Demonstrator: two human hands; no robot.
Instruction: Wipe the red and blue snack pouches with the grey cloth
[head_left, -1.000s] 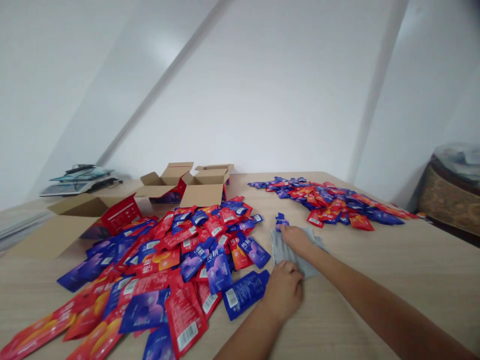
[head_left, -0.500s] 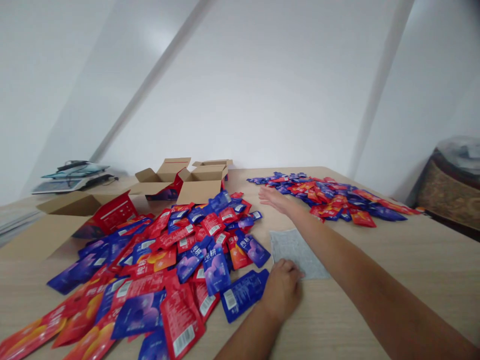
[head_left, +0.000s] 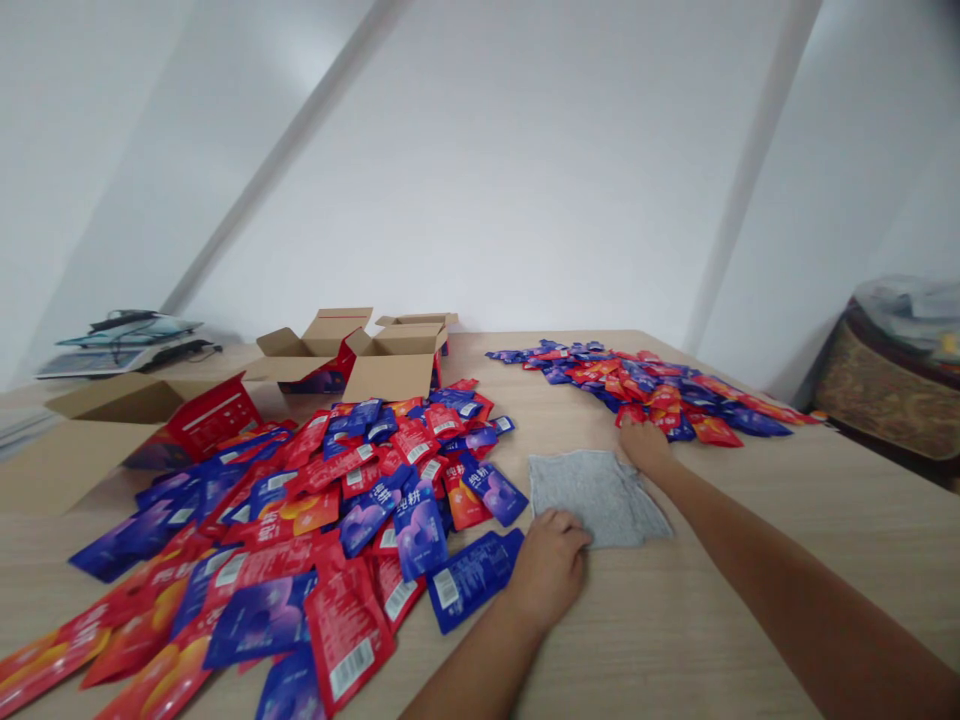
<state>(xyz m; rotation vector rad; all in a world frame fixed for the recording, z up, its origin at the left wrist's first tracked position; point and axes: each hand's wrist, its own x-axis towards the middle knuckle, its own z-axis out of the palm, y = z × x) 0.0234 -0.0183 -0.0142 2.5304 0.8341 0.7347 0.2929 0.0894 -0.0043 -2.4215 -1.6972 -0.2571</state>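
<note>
A grey cloth (head_left: pixel 589 495) lies on the table in front of me, flat on its left and creased along its right side. My left hand (head_left: pixel 551 565) rests at the cloth's near left corner with its fingers curled onto the edge. Just left of that hand lies a blue pouch (head_left: pixel 476 580) with a white label. Beyond the cloth's far right corner, my right hand (head_left: pixel 646 445) reaches the near edge of the right-hand pile, touching a red pouch (head_left: pixel 632 412). Its fingers are bunched, and the tips are partly hidden, so what they grip is unclear.
A big heap of red and blue pouches (head_left: pixel 330 510) covers the left. A second pile (head_left: pixel 660 385) lies at the back right. Several open cardboard boxes (head_left: pixel 97 450) stand behind the left heap. A stack of papers and devices (head_left: pixel 127 345) sits far left; a patterned chair (head_left: pixel 885 385) stands at right.
My right hand has moved right and nearer, from above the table down to the edge of the right-hand pile. My left hand stays on the cloth. The view has shifted slightly.
</note>
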